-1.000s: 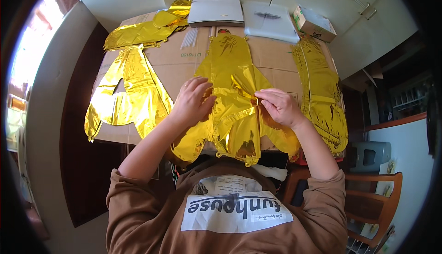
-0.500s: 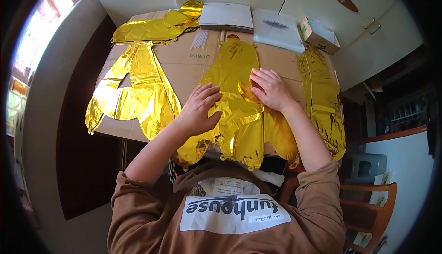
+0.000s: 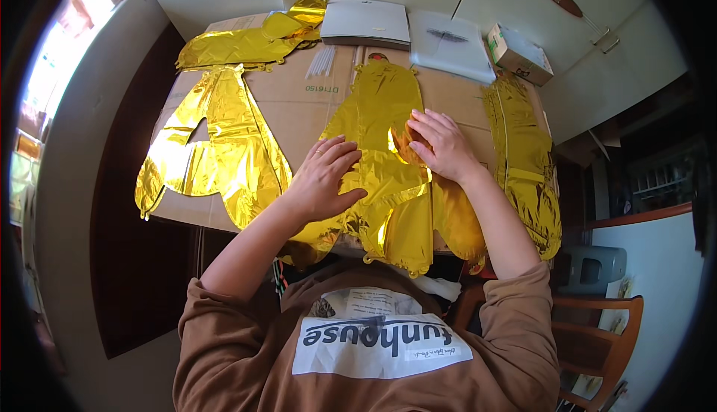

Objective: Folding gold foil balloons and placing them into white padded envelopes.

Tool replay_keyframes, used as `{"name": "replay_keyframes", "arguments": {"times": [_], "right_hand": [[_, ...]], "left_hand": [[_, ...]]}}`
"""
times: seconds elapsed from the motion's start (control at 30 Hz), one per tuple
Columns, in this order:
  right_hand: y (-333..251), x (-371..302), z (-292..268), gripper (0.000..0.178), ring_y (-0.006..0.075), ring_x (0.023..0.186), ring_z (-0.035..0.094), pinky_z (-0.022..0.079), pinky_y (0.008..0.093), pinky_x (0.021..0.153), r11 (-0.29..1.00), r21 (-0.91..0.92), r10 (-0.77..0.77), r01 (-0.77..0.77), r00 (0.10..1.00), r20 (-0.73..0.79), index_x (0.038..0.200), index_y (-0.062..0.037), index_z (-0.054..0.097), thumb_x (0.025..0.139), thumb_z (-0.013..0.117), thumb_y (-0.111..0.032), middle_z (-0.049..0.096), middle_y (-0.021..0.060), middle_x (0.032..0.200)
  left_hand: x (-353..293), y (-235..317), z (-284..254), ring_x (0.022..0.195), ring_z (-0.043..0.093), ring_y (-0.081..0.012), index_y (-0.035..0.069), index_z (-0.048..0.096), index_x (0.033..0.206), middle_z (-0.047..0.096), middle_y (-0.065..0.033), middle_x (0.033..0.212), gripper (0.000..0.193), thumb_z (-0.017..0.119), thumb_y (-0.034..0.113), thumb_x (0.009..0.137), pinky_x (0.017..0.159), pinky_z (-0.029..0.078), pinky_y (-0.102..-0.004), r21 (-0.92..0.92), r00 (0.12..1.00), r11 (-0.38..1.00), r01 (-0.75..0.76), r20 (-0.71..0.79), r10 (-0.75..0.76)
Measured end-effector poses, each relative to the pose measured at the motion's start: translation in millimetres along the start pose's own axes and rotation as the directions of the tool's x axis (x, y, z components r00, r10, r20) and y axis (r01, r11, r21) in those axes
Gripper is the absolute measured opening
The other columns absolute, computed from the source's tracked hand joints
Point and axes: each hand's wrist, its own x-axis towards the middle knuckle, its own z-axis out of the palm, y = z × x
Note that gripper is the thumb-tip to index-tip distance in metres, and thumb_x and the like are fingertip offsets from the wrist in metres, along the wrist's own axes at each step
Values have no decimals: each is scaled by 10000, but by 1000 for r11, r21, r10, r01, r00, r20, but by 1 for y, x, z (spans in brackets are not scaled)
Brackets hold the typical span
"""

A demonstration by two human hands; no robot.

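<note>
My right hand [image 3: 442, 144], pinching the edge of the gold foil [image 3: 385, 113] a second earlier, had loosened at one o'clock, thumb and fingers apart; my left hand [image 3: 326, 179], at eleven, was spread too. Pinching had apparently given way to smoothing. The foil, at twelve, looked shiny, flat and creased.

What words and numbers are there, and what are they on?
I won't copy wording, but here's where it is:
Brown shirt: big dark letters on a white panel, upside down; smaller print unreadable.
Cardboard: green letters and numbers, upside down.
Small carton: markings too small to read.
</note>
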Motion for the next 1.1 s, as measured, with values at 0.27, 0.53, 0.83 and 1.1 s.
{"name": "replay_keyframes", "arguments": {"times": [0.27, 0.53, 0.83, 1.1], "right_hand": [[1, 0, -1, 437, 338, 1383, 486, 348, 464, 1181, 1000, 19, -9, 9, 1000, -14, 1319, -96, 645, 952, 667, -332, 558, 125, 1475], [-1, 3, -4, 435, 371, 1399, 463, 364, 445, 1180, 998, 61, -4, 4, 1000, -6, 1319, -83, 642, 943, 676, -299, 530, 204, 1478], [0, 2, -6, 462, 354, 1425, 435, 348, 442, 1193, 998, 63, 14, -18, 998, 53, 1364, -89, 614, 967, 649, -323, 510, 169, 1514], [4, 4, -6, 474, 341, 1431, 430, 348, 437, 1195, 999, 52, 10, -14, 997, 72, 1390, -98, 601, 972, 643, -318, 510, 142, 1523]], "left_hand": [[49, -16, -22, 1297, 528, -397, 9, 597, 1342, 569, -209, 1395, 544, 707, 297, 893, 1085, 443, -480, -55, 983, 982, 179, -25, -181], [129, -88, 5, 1337, 493, -413, 51, 390, 1512, 567, -242, 1387, 782, 687, 337, 847, 1164, 338, -482, -6, 976, 980, 199, 91, -198], [138, -94, 13, 1359, 466, -395, 57, 405, 1521, 562, -227, 1406, 787, 686, 265, 816, 1166, 346, -460, -38, 954, 953, 301, 15, -301], [137, -99, 21, 1366, 461, -382, 70, 422, 1503, 557, -213, 1416, 723, 632, 231, 831, 1192, 286, -472, -15, 979, 979, 205, -7, -205]]}}
